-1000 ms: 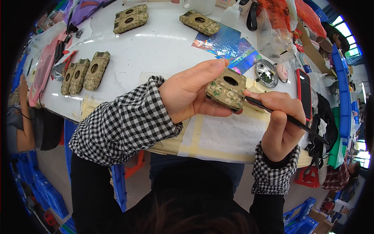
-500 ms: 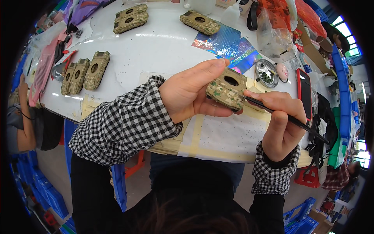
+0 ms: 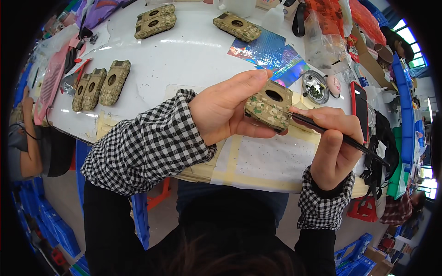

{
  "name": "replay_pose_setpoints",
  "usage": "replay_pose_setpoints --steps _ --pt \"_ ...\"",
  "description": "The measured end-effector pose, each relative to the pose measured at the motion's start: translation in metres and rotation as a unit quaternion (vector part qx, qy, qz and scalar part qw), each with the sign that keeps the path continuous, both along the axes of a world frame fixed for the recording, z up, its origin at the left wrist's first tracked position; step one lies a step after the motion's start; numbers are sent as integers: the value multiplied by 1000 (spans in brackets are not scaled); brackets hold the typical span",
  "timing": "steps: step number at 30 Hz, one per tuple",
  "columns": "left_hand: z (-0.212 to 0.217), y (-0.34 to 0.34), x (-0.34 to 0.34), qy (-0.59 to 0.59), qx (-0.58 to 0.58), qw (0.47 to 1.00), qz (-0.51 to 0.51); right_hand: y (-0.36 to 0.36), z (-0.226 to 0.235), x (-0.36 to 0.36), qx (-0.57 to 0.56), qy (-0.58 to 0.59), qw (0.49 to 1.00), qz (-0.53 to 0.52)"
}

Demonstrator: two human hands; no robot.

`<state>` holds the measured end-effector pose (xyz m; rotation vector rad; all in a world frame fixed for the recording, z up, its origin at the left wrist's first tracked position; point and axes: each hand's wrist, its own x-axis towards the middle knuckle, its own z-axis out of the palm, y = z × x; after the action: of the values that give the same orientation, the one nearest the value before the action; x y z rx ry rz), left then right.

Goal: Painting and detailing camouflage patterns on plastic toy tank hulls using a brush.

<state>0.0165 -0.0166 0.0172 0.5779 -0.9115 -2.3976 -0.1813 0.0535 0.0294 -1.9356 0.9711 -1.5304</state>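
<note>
Above the near edge of the table, my left hand [image 3: 221, 108] grips a camouflage-painted model tank hull [image 3: 264, 108] between thumb and fingers. A round dark hole shows in the hull's top. My right hand [image 3: 336, 142] pinches slim black tweezers [image 3: 354, 144] like a pen, their tip at the hull's right side. Whether the tip holds a small part is too fine to make out. A round clear dish [image 3: 323, 95] with small dark green pieces stands beyond my right hand. Under both hands lies a white paper sheet [image 3: 262, 161] dotted with tiny dark specks, taped down.
Several more camouflage hulls stand on the table: a group at left [image 3: 114, 83], a pair at the back [image 3: 155, 25] and a single hull [image 3: 236, 26]. Shiny blue holographic sheets [image 3: 267, 50] lie beyond my hands. At right are a red-edged phone [image 3: 360, 108] and plastic bags [image 3: 324, 43]. Another person's arm [image 3: 30, 142] shows far left.
Almost nothing differs. Both hands keep the same grip on hull and tweezers, and the tweezers' tip stays at the hull's side; the view has shifted very slightly.
</note>
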Motion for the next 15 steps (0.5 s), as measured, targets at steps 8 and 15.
replay_pose_setpoints --steps 8,15 --pt "-1 0 0 2 3 1000 3 -1 0 0 -6 12 1000 -2" --pt "3 3 -2 -32 -5 999 43 -2 -4 -4 -17 -3 1000 -10"
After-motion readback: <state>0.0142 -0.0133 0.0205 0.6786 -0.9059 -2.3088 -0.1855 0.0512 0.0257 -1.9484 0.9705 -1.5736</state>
